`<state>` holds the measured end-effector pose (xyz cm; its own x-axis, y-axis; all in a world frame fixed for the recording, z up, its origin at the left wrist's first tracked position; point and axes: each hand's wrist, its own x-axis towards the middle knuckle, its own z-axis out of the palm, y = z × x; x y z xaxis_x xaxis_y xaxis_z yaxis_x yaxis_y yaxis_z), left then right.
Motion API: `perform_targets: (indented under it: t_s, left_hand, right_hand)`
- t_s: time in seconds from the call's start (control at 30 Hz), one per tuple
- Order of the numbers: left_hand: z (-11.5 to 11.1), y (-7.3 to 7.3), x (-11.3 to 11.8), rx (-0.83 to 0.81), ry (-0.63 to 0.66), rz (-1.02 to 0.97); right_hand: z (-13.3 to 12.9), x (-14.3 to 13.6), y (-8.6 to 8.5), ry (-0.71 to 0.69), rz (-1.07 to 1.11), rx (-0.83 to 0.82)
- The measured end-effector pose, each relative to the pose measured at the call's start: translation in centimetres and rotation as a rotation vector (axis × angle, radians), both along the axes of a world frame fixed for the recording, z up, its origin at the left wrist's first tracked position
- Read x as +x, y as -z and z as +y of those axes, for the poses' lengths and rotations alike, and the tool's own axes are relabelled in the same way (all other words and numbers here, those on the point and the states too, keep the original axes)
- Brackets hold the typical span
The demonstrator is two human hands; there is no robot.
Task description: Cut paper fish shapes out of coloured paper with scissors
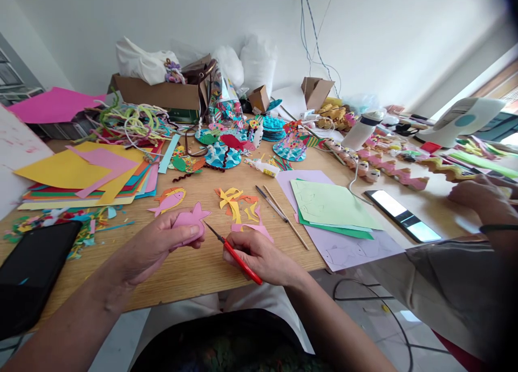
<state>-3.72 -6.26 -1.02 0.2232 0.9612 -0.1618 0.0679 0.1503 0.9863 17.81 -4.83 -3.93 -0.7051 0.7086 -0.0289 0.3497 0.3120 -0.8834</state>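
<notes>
A pink paper fish cutout (191,221) is pinched between the thumb and fingers of my left hand (164,240), its tail pointing up and right. My right hand (257,256) holds red-handled scissors (240,261), whose dark tip lies just right of the fish. Behind my left hand, a finished-looking pink fish (170,200) rests on an orange one. Yellow and orange scraps (232,199) lie beyond the scissors, with a pink offcut (259,226) beside my right hand. A pen (270,202) and a thin wooden stick (289,221) lie further right.
Green sheets (335,205) overlap a purple sheet (364,250). Stacked coloured paper (89,172) and a black phone (34,269) sit left. Decorated paper pieces (222,151) and a glue bottle (267,168) stand or lie behind. Another person's hand (481,197) is at right, near a phone (402,215).
</notes>
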Motion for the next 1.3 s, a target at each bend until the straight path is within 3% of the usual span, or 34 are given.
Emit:
perform_targets:
  t_s: [0.3,0.8,1.3]
  left_hand:
    - [-0.14,-0.47,0.22,0.066,0.031,0.114]
    - [-0.17,-0.36,0.27,0.027,0.010,0.084]
    - [-0.19,0.38,-0.06,-0.014,-0.012,0.025]
  right_hand:
    - [-0.05,-0.05,-0.09,-0.026,0.024,-0.008]
    - [-0.33,-0.28,0.06,0.036,0.022,0.027]
    - [-0.08,-0.12,0.01,-0.004,-0.007,0.041]
